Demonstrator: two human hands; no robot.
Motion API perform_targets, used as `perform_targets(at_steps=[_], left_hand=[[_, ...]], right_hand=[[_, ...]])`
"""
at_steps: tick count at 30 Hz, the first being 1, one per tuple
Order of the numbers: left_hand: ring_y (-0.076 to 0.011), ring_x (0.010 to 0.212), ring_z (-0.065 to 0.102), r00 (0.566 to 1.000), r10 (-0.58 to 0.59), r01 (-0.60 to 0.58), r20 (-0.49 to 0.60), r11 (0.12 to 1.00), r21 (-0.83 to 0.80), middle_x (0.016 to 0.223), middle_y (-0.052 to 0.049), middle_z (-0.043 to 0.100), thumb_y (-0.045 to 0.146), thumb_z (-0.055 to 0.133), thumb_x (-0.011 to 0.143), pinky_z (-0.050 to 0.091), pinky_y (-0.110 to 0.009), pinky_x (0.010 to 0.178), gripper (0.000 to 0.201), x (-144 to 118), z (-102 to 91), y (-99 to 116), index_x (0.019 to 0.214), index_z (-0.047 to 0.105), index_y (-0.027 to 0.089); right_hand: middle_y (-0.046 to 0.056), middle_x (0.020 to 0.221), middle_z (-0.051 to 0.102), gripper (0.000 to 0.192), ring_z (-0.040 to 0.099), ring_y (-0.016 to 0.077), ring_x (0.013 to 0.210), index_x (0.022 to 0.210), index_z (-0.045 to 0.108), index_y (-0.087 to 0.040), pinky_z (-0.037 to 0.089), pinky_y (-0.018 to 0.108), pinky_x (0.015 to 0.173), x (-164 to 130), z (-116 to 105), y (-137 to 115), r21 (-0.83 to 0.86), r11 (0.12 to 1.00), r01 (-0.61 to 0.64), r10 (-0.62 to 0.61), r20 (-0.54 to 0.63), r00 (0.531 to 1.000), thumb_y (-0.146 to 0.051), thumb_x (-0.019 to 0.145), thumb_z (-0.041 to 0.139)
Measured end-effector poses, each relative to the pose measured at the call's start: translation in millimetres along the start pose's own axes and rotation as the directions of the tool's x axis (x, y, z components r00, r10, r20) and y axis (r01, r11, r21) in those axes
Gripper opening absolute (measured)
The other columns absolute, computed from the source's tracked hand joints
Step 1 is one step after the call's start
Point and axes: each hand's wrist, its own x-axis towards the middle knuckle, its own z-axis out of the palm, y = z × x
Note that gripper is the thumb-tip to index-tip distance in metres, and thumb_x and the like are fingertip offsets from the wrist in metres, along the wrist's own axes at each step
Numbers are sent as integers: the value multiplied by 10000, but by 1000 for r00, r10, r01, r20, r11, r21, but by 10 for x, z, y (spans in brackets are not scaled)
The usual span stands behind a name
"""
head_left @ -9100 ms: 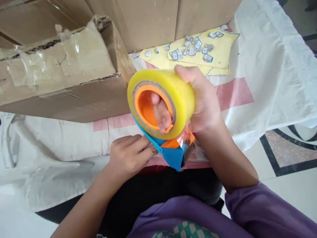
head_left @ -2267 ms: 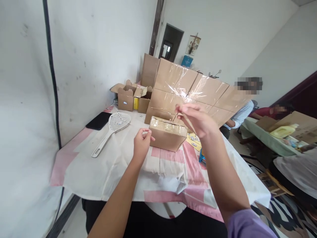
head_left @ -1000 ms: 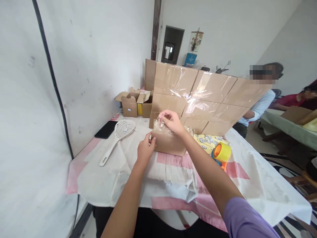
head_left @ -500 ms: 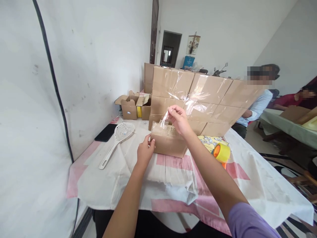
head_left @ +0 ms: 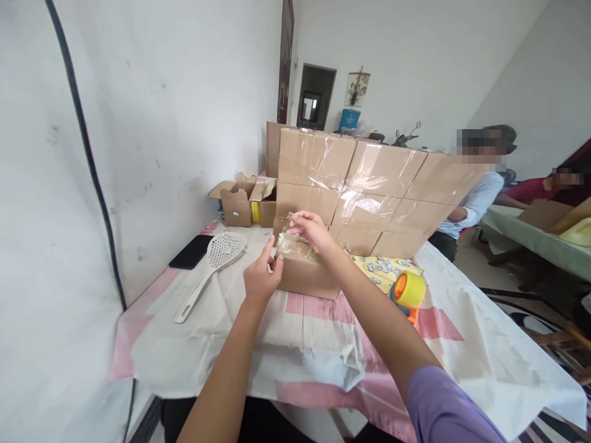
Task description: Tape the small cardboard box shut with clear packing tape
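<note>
Small box (head_left: pixel 307 278) at centre of surface (head_left: pixel 221 344), directly before stacked boxes (head_left: pixel 364 191). Left hand (head_left: pixel 259 280) against box's left end; right hand (head_left: pixel 310 229) above box top, on tape strip (head_left: pixel 292 239). Left of box: skimmer (head_left: pixel 210 264), with phone (head_left: pixel 190 251) just behind it at wall side. Open cartons (head_left: pixel 244 200) behind skimmer, left of stack. Right of box: tape dispenser (head_left: pixel 407 294), with sticker sheets (head_left: pixel 383 269) behind it.

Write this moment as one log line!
left hand: steadies cardboard box | right hand: pinches clear tape | tape dispenser: on table
</note>
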Motion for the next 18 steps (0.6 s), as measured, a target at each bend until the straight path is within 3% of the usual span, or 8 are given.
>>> perform_targets(at_steps=[6,9,13,18], left_hand=[[-132,589,579,986,165,-165,2,980,112,690,-7,705,343,528,965,351,-248,594,387,20,111,-47,1287,722,250],[-143,561,579,989,145,-136,-40,975,176,668,-22,721,354,551,954,318,-269,567,334,17,150,-64,1169,786,251],[-147,553,585,993,112,-100,-48,975,200,666,-27,734,374,569,943,312,-268,560,317,6,151,-71,1109,806,245],[-150,570,612,993,115,-106,-35,975,194,717,-26,762,360,560,951,335,-265,567,302,-9,146,-76,1072,809,238]], right_hand=[[-24,691,651,120,708,114,573,778,562,-178,360,154,440,113,-15,130,-89,994,-62,59,-45,997,-195,866,642],[-28,652,631,127,684,121,534,777,556,-180,399,173,438,180,42,193,-186,979,-84,73,-65,995,-125,888,582],[-45,631,609,183,638,106,528,743,542,-186,514,214,555,263,77,269,-352,935,-47,33,-46,998,-82,893,550],[-33,681,649,140,619,115,674,732,629,-182,493,215,695,333,-80,358,-606,794,37,-78,-40,996,-107,850,624]])
